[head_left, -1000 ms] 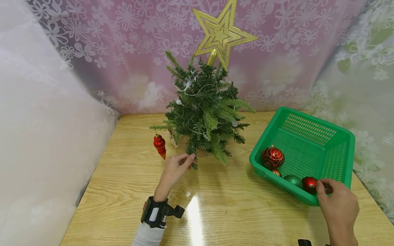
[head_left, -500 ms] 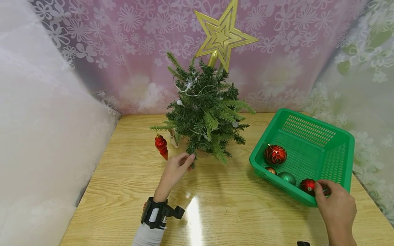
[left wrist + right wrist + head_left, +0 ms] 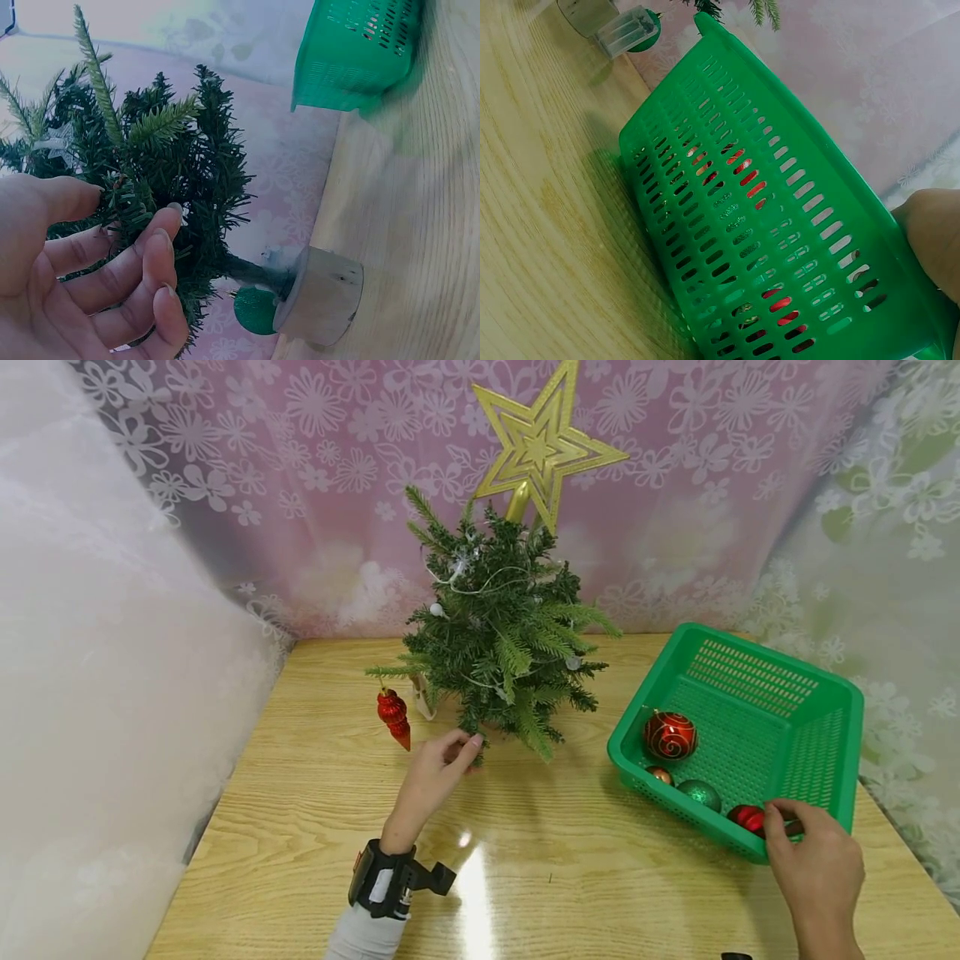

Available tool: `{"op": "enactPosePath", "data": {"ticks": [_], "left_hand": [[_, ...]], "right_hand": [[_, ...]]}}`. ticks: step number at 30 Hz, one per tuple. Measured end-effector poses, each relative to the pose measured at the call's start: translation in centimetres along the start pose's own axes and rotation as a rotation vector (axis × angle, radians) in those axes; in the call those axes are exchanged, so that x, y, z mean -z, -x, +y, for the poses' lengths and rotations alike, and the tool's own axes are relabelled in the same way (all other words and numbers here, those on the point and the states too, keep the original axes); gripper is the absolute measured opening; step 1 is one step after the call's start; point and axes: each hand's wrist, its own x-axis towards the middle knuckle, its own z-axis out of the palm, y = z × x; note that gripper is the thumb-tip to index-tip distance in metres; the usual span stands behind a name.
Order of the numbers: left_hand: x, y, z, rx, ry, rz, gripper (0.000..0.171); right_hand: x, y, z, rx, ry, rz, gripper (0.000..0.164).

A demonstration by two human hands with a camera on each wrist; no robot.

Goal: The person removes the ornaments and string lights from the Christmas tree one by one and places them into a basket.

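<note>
A small artificial Christmas tree [image 3: 495,627] stands at the back middle, topped by a gold star [image 3: 536,447]. My left hand [image 3: 432,774] pinches the tip of a low front branch [image 3: 127,202] between thumb and fingers. From a branch on the tree's left hangs a red finial-shaped ornament [image 3: 393,718]. At the near right corner of the green basket [image 3: 738,643], my right hand [image 3: 819,864] reaches over the rim. Its curled fingers hold a ribbed red ornament [image 3: 746,817], partly hidden behind them. Beside that lie a green glitter ball [image 3: 699,795] and a red swirl-patterned bauble [image 3: 671,736].
A small copper-coloured ball [image 3: 660,775] also lies in the basket. In the left wrist view, a green ball [image 3: 255,310] is beside the tree's wooden base [image 3: 321,296]. White wired lights wind through the branches. Patterned curtains [image 3: 322,510] enclose the wooden table [image 3: 315,827].
In the basket, the swirl-patterned bauble has rolled over and the green ball has shifted left. The ribbed red ornament has turned and moved slightly left with my right hand. My left hand has edged right.
</note>
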Motion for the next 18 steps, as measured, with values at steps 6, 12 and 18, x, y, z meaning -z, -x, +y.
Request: {"op": "enactPosePath", "data": {"ticks": [6,12,18], "left_hand": [[1.9,0.6,1.8,-0.068,-0.162,0.112,0.023],[5.4,0.2,2.7,-0.175,-0.244,0.367,0.02],[9.7,-1.9,1.5,-0.042,-0.301,0.579,0.03]], "right_hand": [[0.0,0.0,0.0,-0.028,-0.016,0.02,0.017],[0.1,0.0,0.0,-0.039,-0.027,0.035,0.017],[0.2,0.0,-0.2,-0.031,-0.017,-0.001,0.017]]}}
